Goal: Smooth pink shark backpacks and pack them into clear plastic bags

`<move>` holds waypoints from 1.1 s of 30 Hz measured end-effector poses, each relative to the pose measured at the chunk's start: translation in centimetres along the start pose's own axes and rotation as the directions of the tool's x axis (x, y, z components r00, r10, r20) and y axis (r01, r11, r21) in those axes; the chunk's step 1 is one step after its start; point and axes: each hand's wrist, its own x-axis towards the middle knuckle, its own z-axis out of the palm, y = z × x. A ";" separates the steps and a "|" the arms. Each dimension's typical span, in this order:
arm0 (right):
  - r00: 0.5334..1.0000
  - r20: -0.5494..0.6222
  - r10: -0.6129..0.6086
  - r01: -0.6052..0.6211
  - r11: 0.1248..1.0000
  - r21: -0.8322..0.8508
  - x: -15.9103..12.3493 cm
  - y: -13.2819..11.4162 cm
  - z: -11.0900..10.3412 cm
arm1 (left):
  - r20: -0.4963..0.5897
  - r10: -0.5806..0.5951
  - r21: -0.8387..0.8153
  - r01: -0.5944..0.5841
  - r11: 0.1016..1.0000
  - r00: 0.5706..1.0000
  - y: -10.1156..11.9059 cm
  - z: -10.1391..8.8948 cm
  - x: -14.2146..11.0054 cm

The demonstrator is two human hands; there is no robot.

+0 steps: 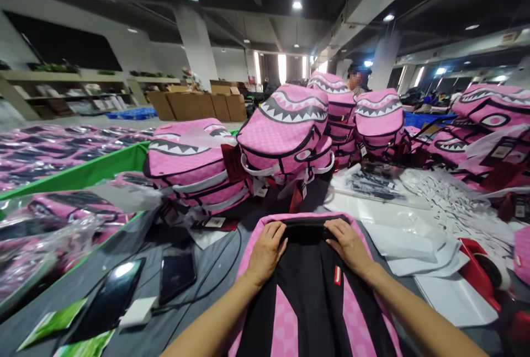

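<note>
A pink and black backpack [308, 291] lies in front of me with its black inner side up and a small red-and-white tag showing. My left hand [265, 249] is closed on the left part of its top edge, fingers curled over the dark opening. On the right part of the same edge, my right hand [345, 244] grips in the same way. Between the hands the opening looks dark, and its inside cannot be made out. Just beyond it stands a stack of pink backpacks [285, 131] with printed shark mouths.
More pink backpacks [194, 161] stand behind at left. Phones [178, 271], a white charger [138, 312] and cables lie to the left. On the right are white plastic bags [414, 246] and a red tape dispenser [476, 268]. A green-edged bin [99, 172] holds wrapped bags.
</note>
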 end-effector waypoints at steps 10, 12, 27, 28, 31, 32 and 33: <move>0.817 0.466 0.339 -0.295 0.941 -0.168 6.9 4.5 3.8 | 0.589 -0.232 0.120 0.200 0.972 0.774 -3.0 3.3 9.8; 0.811 0.452 0.372 -0.302 0.927 -0.221 8.3 5.2 4.9 | 0.615 -0.271 0.132 0.242 0.961 0.740 -2.9 2.9 11.6; 0.898 0.260 0.356 -0.254 0.900 -0.355 10.9 5.0 3.6 | 0.609 -0.378 0.104 0.402 0.910 0.697 5.3 1.7 4.8; 0.888 0.260 0.380 -0.277 0.891 -0.358 11.3 5.7 2.8 | 0.574 -0.387 0.100 0.407 0.908 0.721 5.3 1.8 4.4; 0.826 0.328 0.459 -0.335 0.867 -0.368 12.7 8.4 1.8 | 0.506 -0.410 0.114 0.413 0.904 0.758 5.6 2.0 3.3; 0.805 0.359 0.472 -0.341 0.864 -0.370 13.2 9.2 2.0 | 0.490 -0.409 0.120 0.404 0.907 0.770 5.6 2.2 3.1; 0.787 0.384 0.482 -0.346 0.861 -0.372 13.7 9.9 2.4 | 0.477 -0.400 0.124 0.390 0.912 0.783 5.5 2.5 3.2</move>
